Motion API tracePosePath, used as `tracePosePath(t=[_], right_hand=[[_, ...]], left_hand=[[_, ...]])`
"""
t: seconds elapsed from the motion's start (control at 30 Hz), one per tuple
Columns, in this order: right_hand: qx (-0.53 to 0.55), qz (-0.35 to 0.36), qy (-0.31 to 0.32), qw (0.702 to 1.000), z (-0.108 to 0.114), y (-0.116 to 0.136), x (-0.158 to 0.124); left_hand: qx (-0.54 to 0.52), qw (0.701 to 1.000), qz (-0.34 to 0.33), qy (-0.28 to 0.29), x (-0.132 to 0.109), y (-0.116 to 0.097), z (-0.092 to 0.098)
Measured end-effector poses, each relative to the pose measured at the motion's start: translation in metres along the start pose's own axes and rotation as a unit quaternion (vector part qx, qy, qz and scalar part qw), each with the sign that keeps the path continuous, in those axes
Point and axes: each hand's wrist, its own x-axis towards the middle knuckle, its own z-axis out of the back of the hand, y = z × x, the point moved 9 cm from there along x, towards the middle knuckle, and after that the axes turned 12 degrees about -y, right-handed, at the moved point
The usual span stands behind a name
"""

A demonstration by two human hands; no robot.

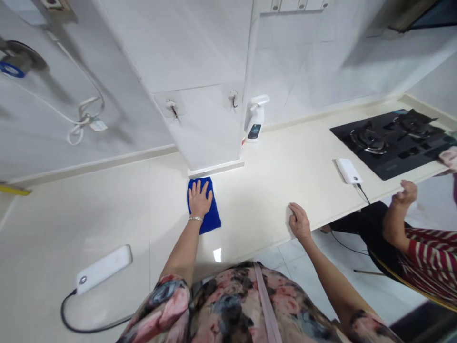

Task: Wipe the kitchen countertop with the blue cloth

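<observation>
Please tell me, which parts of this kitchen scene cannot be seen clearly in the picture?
- Blue cloth, head view: its middle is hidden under the left hand.
- Spray bottle: the label is too small to read.
- Gas hob: its right end is cut off by the frame edge.
- Second person's hand: the body is cut off at the right edge.
- Right hand on the counter edge: its fingertips curl out of sight.

Left hand [199, 199] flat, fingers spread, arm outstretched — right hand [299, 222] loosely curled, palm down.

One blue cloth [203, 205], two power banks [103, 269] [348, 171] (both white), one spray bottle [254, 119], two hooks [172, 106] [233, 96].
</observation>
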Motion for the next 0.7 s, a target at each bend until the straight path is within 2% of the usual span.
tracePosePath(t=[0.17, 0.3, 0.47, 0.7], right_hand=[[-0.005, -0.008, 0.005, 1.0, -0.001, 0.0, -0.001], [-0.005, -0.016, 0.011, 1.0, -0.002, 0.0, -0.001], [0.001, -0.033, 0.019, 0.999, -0.002, -0.002, -0.001], [0.012, -0.053, 0.04, 0.998, -0.006, -0.009, -0.004]], left_hand=[[0.023, 0.999, 0.041, -0.004, -0.027, 0.036, 0.02], [0.044, 0.997, 0.062, 0.001, -0.055, 0.042, 0.027], [0.057, 0.996, 0.06, -0.018, -0.092, 0.017, 0.033], [0.039, 0.999, 0.007, 0.021, -0.125, -0.039, 0.024]])
